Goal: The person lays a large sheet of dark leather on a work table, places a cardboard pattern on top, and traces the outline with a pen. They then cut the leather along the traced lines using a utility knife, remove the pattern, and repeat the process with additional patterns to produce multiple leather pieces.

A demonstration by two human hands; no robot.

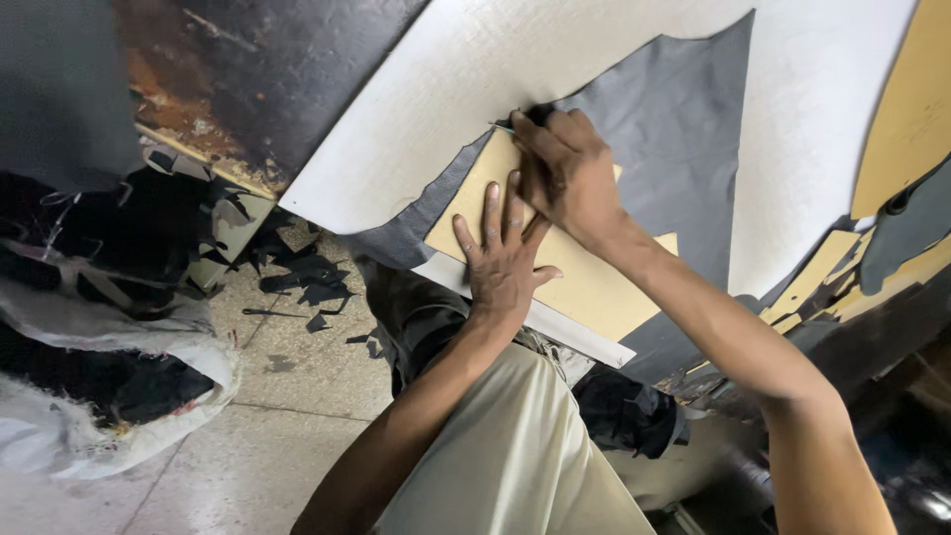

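So the landmark here is the tan cardboard pattern, a flat angular piece lying on a sheet of dark grey leather. Both sit on a big white cutting board that covers the counter.

The left hand is laid flat on the near part of the pattern, palm down, fingers spread and pointing away from the body, not gripping anything, just pressing on the cardboard. Its forearm comes up from the bottom of the view, fairly straight, over the person's lap.

The right hand is at the far corner of the pattern, just beyond the left hand's fingertips and partly over them. It's clenched, knuckles up, wrist bent, and seems to be closed around a small tool, of which only a thin tip shows, poking out at the pattern's far edge against the leather. Can't really tell what kind of tool it is since the fist hides it. The right forearm runs in from the lower right, crossing over the pattern's right end.

To the right of the pattern, more tan cardboard pieces and dark scraps are piled at the board's edge. Left of and below the pattern, on the floor, there are little black offcuts, and farther left a white sack with dark stuff inside.
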